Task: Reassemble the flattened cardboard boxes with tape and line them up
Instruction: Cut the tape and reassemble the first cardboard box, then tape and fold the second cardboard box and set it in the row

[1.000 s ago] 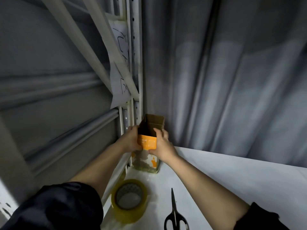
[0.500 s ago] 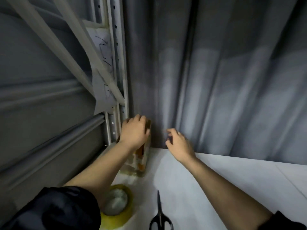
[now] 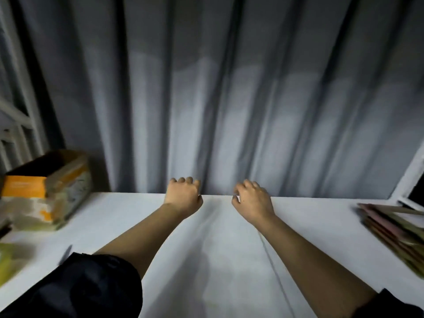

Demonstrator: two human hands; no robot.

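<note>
1. A person's two bare hands hang over the far middle of a white table (image 3: 218, 260), both forearms reaching out from dark sleeves (image 3: 75, 288).
2. The left hand (image 3: 183, 196) holds nothing; its fingers are loosely curled, knuckles up, near the table's back edge.
3. The right hand (image 3: 252, 200) is likewise free, its fingers loosely bent and slightly spread, a small gap between it and the left.
4. An assembled box (image 3: 48, 182), orange and pale with an open dark top, stands upright at the far left of the table, well apart from both hands. It is blurred, and its print cannot be read.
5. A stack of flattened boxes (image 3: 397, 235) lies at the table's right edge, also well away from the hands, its layers showing brown, pink and green edges.
6. A yellow-green blur at the lower left edge is likely the tape roll (image 3: 11, 260); its shape cannot be made out.
7. A thin dark tip (image 3: 65, 253) pokes out beside the left sleeve; what it is cannot be told.
8. Grey curtain (image 3: 229, 99) folds fill the background behind the table, with white shelving bars (image 3: 16, 125) at the far left.
</note>
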